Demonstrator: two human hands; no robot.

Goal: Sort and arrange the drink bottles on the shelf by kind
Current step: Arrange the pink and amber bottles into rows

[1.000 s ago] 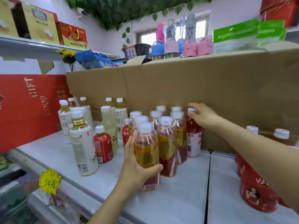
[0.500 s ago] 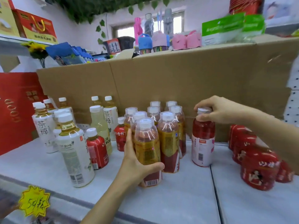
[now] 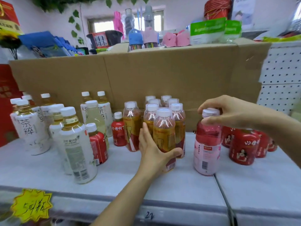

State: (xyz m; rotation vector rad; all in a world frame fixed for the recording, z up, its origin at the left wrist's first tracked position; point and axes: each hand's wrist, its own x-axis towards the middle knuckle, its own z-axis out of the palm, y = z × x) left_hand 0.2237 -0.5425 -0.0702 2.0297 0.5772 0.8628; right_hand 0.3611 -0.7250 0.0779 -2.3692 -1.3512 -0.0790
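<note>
The pink bottle (image 3: pixel 206 149) stands upright on the shelf (image 3: pixel 179 185), a little to the right of the amber bottles and apart from them. The right hand (image 3: pixel 228 111) grasps it from above, with the fingers curled around its white cap. The front amber bottle (image 3: pixel 164 128) is at the head of a tight group of amber bottles (image 3: pixel 176 115) in the middle of the shelf. The left hand (image 3: pixel 154 154) holds it low on the label, with the fingers on its left side and the thumb across the front.

Left of this group are two small red bottles (image 3: pixel 118 134) and many white-label tea bottles (image 3: pixel 76 144). To the right of the pink bottle, several red cans (image 3: pixel 242 147) stand close together. A cardboard sheet (image 3: pixel 162 70) lines the back of the shelf. A yellow price tag (image 3: pixel 31 206) hangs at the front edge.
</note>
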